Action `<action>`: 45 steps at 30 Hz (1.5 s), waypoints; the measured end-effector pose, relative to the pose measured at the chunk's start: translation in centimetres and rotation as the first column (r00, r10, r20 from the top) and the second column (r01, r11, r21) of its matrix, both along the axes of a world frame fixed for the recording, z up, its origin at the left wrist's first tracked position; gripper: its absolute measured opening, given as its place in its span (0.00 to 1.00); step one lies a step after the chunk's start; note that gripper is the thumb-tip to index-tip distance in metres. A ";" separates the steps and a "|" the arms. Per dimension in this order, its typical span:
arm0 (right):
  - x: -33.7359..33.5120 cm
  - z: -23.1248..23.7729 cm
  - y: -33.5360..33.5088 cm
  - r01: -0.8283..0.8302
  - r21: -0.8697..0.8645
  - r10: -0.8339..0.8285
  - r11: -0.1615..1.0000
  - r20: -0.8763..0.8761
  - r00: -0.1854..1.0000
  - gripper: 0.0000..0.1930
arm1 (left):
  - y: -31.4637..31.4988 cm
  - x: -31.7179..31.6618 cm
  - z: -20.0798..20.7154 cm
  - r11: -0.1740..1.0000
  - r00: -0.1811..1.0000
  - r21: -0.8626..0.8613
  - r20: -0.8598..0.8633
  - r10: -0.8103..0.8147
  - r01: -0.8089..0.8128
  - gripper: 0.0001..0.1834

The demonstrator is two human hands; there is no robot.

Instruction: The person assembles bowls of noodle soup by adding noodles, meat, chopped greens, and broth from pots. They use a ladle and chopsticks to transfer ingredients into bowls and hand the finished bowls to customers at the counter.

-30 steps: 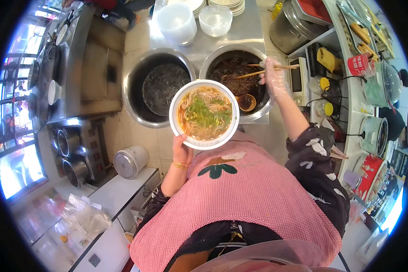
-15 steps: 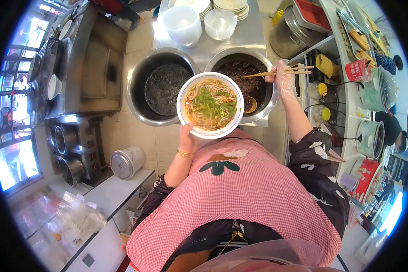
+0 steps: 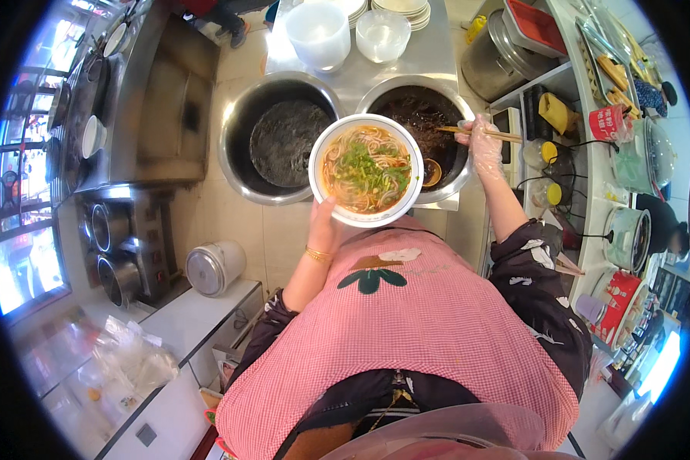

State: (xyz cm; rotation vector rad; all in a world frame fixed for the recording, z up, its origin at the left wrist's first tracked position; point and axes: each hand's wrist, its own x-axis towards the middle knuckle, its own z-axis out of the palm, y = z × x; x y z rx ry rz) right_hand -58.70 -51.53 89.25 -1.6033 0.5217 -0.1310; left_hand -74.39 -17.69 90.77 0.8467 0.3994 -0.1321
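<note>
My left hand [image 3: 323,227] holds a white bowl [image 3: 366,170] of noodle soup topped with chopped greens, raised in front of my pink checked apron. My right hand [image 3: 485,146], in a thin clear glove, grips a pair of wooden chopsticks [image 3: 479,133] over the right-hand steel pot [image 3: 422,115], which holds dark broth. A second steel pot [image 3: 282,138] with dark liquid sits just left of the bowl.
Beyond the pots stand a white plastic tub [image 3: 319,32], a clear tub [image 3: 382,34] and stacked white bowls [image 3: 401,11] on a steel counter. A shelf with condiment containers [image 3: 558,115] runs along the right. A steel stove [image 3: 130,100] and a small metal canister [image 3: 215,267] are at left.
The bowl has shifted a little right and farther out, over the pots. My right hand with the chopsticks has stayed above the right pot.
</note>
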 end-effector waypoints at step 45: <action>-12.0 14.6 2.0 -0.056 -0.355 0.148 0.933 0.237 0.960 0.20 | 0.8 0.4 0.0 0.992 0.999 -0.117 0.022 -0.046 0.049 0.30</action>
